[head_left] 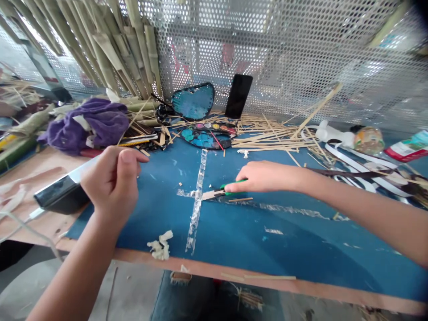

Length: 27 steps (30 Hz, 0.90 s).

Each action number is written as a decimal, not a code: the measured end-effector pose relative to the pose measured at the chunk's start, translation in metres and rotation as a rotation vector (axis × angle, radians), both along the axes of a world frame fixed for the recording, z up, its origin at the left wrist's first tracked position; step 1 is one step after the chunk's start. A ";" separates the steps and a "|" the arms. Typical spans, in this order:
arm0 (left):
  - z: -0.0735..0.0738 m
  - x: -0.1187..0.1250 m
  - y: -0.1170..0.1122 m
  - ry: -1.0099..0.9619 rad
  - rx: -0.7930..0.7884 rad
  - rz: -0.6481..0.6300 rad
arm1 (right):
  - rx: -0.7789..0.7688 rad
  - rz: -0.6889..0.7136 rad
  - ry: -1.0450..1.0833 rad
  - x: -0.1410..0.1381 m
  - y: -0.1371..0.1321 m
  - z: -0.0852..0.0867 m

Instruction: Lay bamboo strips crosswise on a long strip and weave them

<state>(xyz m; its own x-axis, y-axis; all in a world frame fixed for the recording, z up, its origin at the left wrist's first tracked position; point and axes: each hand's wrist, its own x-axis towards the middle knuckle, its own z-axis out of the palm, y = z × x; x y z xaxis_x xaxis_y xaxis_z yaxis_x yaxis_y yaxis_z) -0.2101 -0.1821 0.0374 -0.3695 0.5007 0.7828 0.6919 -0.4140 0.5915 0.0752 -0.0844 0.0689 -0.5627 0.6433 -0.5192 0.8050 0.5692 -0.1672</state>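
Observation:
My right hand (256, 175) is closed round the green handle of a flat cutting tool (213, 193). Its pale blade points left and meets the crossing of clear tape strips (198, 196) on the blue table covering; whether it is a knife or scissors I cannot tell. A thin bamboo sliver (240, 199) lies just below that hand. My left hand (112, 180) is raised at the left with curled fingers, the thumb pressed in and one fingertip sticking out to the right. Whatever it may hold is hidden. Behind it is a glossy black box (62, 194) with a white cable.
A purple cloth (88, 125) lies back left near bamboo poles (133, 49). Along the perforated metal screen (284, 58) are a paint palette (207, 136), a blue-faced mirror (194, 101), a phone (238, 96) and bamboo strips (270, 142). Crumpled white tissue (160, 246) sits near the front edge.

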 end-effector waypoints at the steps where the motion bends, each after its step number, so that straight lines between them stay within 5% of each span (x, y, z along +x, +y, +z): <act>1: 0.000 0.000 -0.001 0.052 0.026 -0.033 | 0.011 0.004 -0.004 0.001 0.000 -0.003; 11: 0.000 0.004 -0.003 0.210 0.005 -0.101 | 0.066 0.021 0.050 -0.039 -0.007 -0.012; 18: 0.001 0.002 -0.007 0.321 -0.032 -0.110 | 0.039 -0.023 -0.019 -0.013 0.007 0.007; 27: 0.004 0.006 -0.005 0.361 -0.061 -0.111 | 0.065 -0.016 -0.035 -0.018 0.005 -0.014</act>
<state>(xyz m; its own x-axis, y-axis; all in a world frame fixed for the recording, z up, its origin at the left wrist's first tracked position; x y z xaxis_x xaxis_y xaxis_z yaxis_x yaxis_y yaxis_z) -0.2036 -0.1876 0.0417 -0.0163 0.5716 0.8203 0.8135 -0.4695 0.3433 0.0568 -0.0794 0.0553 -0.5339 0.6853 -0.4954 0.8190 0.5647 -0.1014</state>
